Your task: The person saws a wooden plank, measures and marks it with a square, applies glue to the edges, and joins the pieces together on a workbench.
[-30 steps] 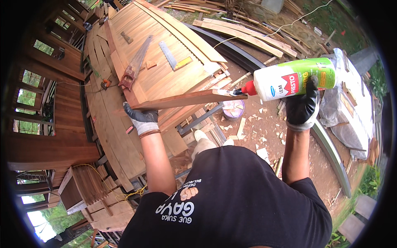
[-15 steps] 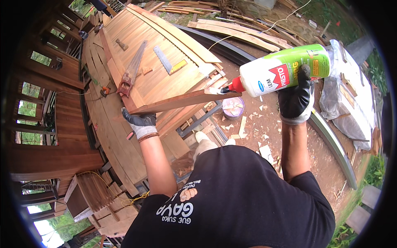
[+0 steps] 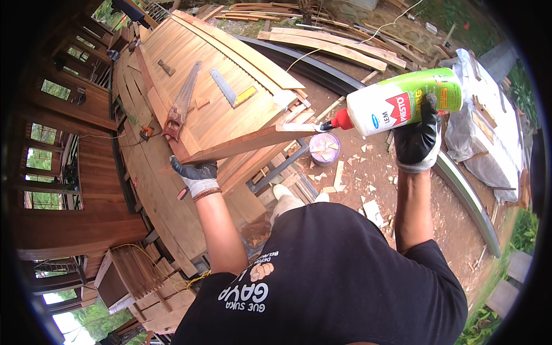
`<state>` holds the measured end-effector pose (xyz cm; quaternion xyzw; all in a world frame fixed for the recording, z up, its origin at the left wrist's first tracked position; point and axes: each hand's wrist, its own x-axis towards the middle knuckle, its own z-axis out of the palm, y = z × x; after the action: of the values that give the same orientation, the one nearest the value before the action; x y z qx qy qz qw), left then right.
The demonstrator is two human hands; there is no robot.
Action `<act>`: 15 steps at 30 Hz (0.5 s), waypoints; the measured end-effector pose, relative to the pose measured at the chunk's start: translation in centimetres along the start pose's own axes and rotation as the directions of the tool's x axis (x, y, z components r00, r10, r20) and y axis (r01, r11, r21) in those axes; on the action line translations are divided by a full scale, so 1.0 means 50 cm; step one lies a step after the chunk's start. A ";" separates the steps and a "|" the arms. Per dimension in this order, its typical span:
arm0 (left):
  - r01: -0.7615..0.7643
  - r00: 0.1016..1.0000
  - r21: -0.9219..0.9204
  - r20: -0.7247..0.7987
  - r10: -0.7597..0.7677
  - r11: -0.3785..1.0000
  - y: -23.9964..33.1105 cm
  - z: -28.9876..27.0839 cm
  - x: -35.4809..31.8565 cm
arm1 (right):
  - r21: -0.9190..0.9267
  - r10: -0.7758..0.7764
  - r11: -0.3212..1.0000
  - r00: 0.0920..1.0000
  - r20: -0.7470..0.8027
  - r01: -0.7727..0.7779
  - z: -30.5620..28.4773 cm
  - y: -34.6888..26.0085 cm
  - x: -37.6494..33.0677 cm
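Observation:
My gloved right hand [image 3: 418, 135] is closed round a large glue bottle [image 3: 397, 103], white and green with a red cap. The bottle lies nearly level, its dark nozzle [image 3: 326, 125] pointing left at the end of a long wooden board [image 3: 247, 145]. White glue [image 3: 299, 127] coats the board's edge near that end. At the board's other end, my gloved left hand [image 3: 195, 172] grips it from below; the fingertips are partly hidden. A handsaw [image 3: 183, 103], a try square [image 3: 230, 89] and a wooden mallet-like piece [image 3: 166, 67] rest on the panelled wood surface [image 3: 155, 92] beyond.
A purple-rimmed bucket [image 3: 324, 148] with wood offcuts stands on the ground below the nozzle. Offcuts lie scattered around it. An orange power tool [image 3: 146, 131] sits on planks at left. Plastic-covered material [image 3: 489, 132] is at right; a curved metal beam [image 3: 468, 195] runs beside me.
The glue bottle has shifted slightly right, its nozzle moving to the board's tip. More white glue shows along the board's edge. My left hand keeps its grip.

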<state>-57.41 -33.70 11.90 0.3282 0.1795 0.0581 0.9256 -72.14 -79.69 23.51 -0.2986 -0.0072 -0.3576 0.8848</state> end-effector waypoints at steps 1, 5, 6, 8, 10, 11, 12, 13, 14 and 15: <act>-0.002 1.000 0.000 0.016 0.002 1.000 0.000 0.000 0.001 | -0.005 -0.005 1.000 1.000 -0.006 0.005 -0.006 -0.002 0.001; -0.015 0.999 -0.002 0.032 0.015 1.000 -0.007 0.003 0.011 | -0.022 -0.017 1.000 1.000 -0.014 0.017 -0.013 -0.015 0.006; -0.011 1.000 -0.008 0.028 0.011 1.000 -0.008 0.007 0.012 | -0.028 -0.021 0.999 1.000 -0.015 0.021 -0.017 -0.014 0.004; 0.008 1.000 -0.025 0.020 -0.007 1.000 -0.007 0.011 0.010 | -0.016 -0.023 1.000 1.000 -0.014 0.023 -0.015 -0.014 -0.001; 0.016 1.000 -0.012 -0.003 -0.016 1.000 -0.007 0.024 0.000 | 0.020 -0.015 1.000 1.000 -0.013 0.015 0.003 -0.011 -0.006; 0.010 1.000 0.013 -0.023 -0.010 1.000 -0.011 0.031 -0.005 | 0.022 0.000 1.000 1.000 -0.010 0.000 0.009 -0.006 -0.008; 0.009 0.999 0.021 -0.031 -0.009 1.000 -0.013 0.039 -0.008 | 0.024 0.013 1.000 1.000 -0.006 -0.013 0.016 0.000 -0.008; 0.009 0.999 0.030 -0.039 -0.008 1.000 -0.016 0.047 -0.010 | 0.025 0.027 0.999 1.000 -0.002 -0.027 0.024 0.005 -0.008; 0.015 0.999 0.022 -0.036 -0.014 1.000 -0.017 0.055 -0.013 | 0.026 0.029 0.999 1.000 0.002 -0.029 0.034 0.012 -0.007; 0.020 0.999 0.016 -0.035 -0.020 1.000 -0.018 0.058 -0.014 | 0.027 0.032 0.999 0.999 0.004 -0.033 0.047 0.019 -0.005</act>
<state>-56.99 -36.28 13.64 0.3331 0.1994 0.0530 0.9200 -71.26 -77.73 24.86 -0.2873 -0.0089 -0.3425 0.8945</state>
